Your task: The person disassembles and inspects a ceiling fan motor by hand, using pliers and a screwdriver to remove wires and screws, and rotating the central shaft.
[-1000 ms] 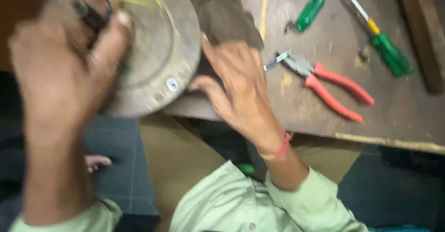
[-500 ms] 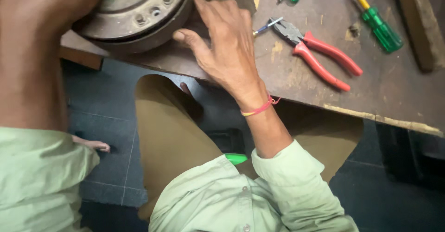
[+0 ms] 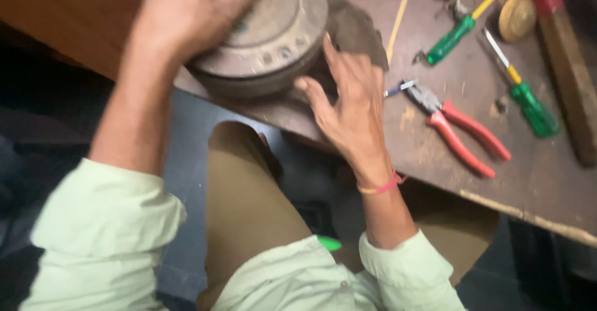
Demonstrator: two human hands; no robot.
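A round, grimy metal housing (image 3: pixel 273 43) lies flat at the near edge of the brown workbench (image 3: pixel 547 186). My left hand (image 3: pixel 186 12) is clamped over its top left, fingers curled on it. My right hand (image 3: pixel 351 102) rests against its right rim with fingers spread, on a dark rag (image 3: pixel 351 28) that lies under and behind the part. A red and yellow thread band circles my right wrist.
Red-handled pliers (image 3: pixel 460 130) lie just right of my right hand. Two green-handled screwdrivers (image 3: pixel 528 102) (image 3: pixel 460 31), a round brass-coloured piece (image 3: pixel 517 16) and a wooden bar (image 3: pixel 569 68) lie farther right. My legs in tan trousers are under the bench edge.
The metal housing went from tilted up in my left hand to lying flat on the bench. My right hand stayed against its right rim. The view shifted.
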